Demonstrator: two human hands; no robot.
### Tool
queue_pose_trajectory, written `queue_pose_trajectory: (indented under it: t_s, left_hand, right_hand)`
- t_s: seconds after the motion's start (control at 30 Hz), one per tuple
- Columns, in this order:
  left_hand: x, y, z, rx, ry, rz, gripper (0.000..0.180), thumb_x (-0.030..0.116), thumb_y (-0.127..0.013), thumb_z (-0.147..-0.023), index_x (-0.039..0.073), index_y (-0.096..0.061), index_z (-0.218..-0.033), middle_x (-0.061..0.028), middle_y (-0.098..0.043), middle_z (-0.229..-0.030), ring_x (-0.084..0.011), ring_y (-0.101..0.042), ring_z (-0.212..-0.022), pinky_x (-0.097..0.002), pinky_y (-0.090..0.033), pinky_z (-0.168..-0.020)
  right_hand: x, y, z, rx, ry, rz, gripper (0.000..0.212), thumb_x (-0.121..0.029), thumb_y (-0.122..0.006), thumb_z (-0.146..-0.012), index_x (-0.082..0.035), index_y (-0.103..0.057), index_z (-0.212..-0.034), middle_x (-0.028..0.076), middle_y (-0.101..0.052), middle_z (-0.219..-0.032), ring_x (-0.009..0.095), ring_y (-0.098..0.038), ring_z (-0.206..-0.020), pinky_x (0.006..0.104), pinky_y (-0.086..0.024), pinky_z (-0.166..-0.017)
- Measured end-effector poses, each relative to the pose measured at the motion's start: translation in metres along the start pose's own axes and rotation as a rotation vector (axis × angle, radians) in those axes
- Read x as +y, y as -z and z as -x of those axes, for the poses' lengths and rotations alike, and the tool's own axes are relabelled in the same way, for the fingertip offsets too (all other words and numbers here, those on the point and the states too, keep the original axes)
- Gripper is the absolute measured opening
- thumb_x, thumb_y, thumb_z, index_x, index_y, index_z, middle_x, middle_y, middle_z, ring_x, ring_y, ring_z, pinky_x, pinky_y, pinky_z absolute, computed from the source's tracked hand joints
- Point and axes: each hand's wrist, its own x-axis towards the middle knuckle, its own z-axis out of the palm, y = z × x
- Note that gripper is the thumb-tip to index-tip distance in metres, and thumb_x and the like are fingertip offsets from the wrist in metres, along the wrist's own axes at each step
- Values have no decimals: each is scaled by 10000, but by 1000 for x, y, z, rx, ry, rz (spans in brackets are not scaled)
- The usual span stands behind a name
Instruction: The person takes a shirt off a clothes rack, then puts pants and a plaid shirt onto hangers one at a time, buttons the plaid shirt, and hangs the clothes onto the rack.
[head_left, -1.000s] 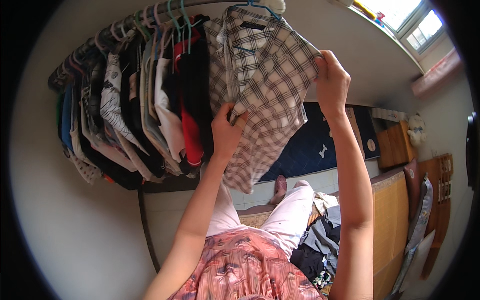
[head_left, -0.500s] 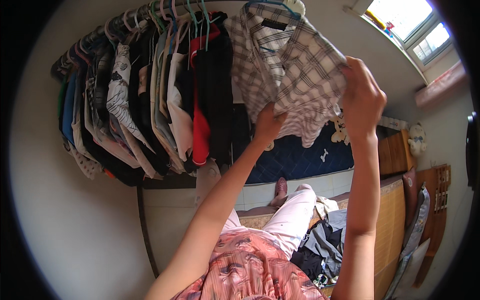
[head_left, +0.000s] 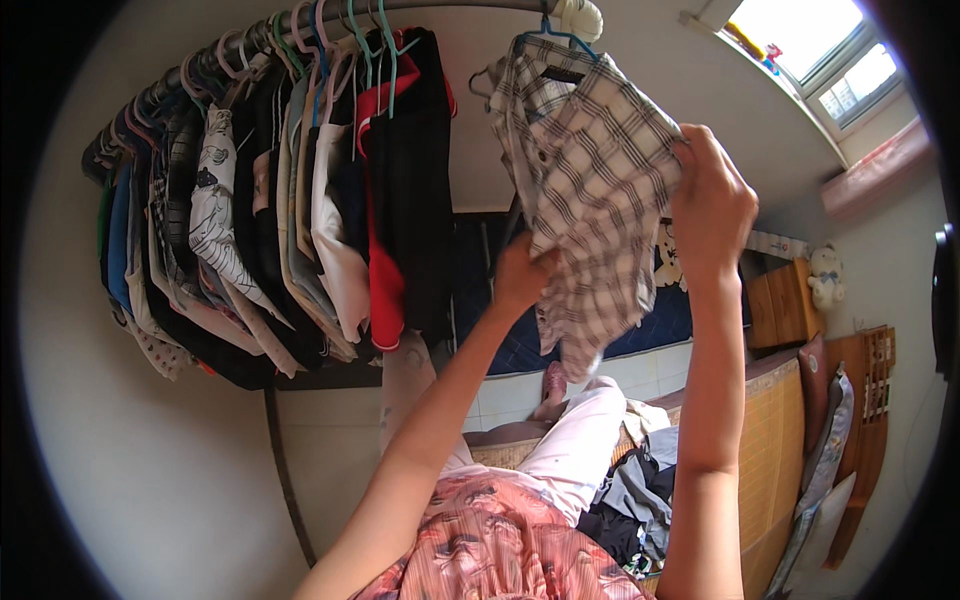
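Note:
A white and dark plaid shirt (head_left: 610, 160) hangs from a blue hanger (head_left: 560, 43) near the right end of the clothes rail (head_left: 440, 5). My right hand (head_left: 712, 200) is closed on the shirt's right side, below the shoulder. Lower down, my left hand (head_left: 522, 275) grips the shirt's front edge; its fingertips are partly hidden by the cloth. Between them the fabric is pulled out to the right, with its lower hem hanging loose.
Several garments hang close together on the left, among them black trousers (head_left: 415, 200) and a red garment (head_left: 383, 290). Below the shirt lies a dark blue mat (head_left: 660, 312). A pile of clothes (head_left: 635, 500) rests on the bamboo-matted bed (head_left: 760, 450). A white plush toy (head_left: 826, 278) sits by a wooden cabinet (head_left: 778, 305).
The shirt's lower part has dropped and opened out flatter. My left hand has shifted slightly left, my right hand slightly left and down. The view has shifted a little.

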Motion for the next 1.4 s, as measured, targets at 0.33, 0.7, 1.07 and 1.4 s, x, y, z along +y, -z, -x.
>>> queue_pose_trajectory:
  t_s: [0.33,0.7,1.07,1.4]
  left_hand:
    - [25,42,52,56,-34,-259,208,3,-643,-748,-23,-608,-952,-91,-589,-846,-203,-566,-744,-285,-448,-676]
    - [60,38,114,50,-277,-485,518,-74,-551,-742,-17,-431,-1243,-188,-498,-1143,-317,-541,-1008,-333,-451,-860]
    - [53,68,157,93,27,-126,415,0,-551,-872,-45,-411,-1259,-109,-537,-1144,-145,-522,-1026,-266,-406,-928]
    - [66,86,170,329,51,5,293,47,-568,-894,-26,-488,-1167,-45,-584,-1044,-89,-535,-920,-226,-423,-834]
  right_hand:
    - [51,-64,38,-415,-567,-427,230,-157,-549,-903,-165,-578,-1131,78,-644,-847,168,-619,-722,309,-484,-673]
    - [-96,-41,210,-524,-1017,-1381,242,-163,-607,-871,7,-556,-1035,81,-628,-902,98,-550,-761,247,-472,-672]
    - [-97,-22,217,-598,-1523,-1935,250,-213,-498,-942,9,-599,-992,38,-631,-865,72,-556,-665,204,-437,-560]
    - [-92,1,239,-697,-1280,-1909,380,12,-674,-781,30,-542,-1137,76,-610,-1061,131,-587,-946,261,-484,-834]
